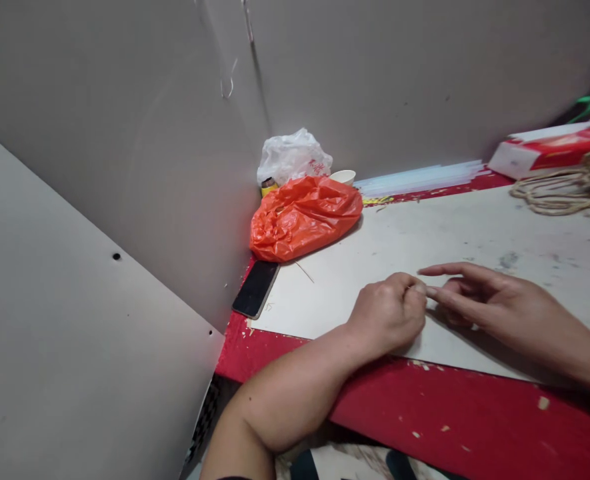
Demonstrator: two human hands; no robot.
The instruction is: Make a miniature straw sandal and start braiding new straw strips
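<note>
My left hand [389,312] rests on a white board [375,260] lying on the red table [455,420], its fingers curled into a loose fist, thumb side toward the other hand. What it pinches, if anything, is hidden. My right hand [479,300] lies just to its right, fingertips touching the left hand's knuckles. Its index finger is stretched out and the others are half bent. I see nothing in it.
An orange plastic bag [302,217] and a white bag [292,157] sit in the corner beside a small paper cup [343,177]. A black phone [255,288] lies at the board's left edge. Clear sticks [419,179], a red-white box [549,150] and coiled rope [569,187] lie far right. Grey panels wall the left and back.
</note>
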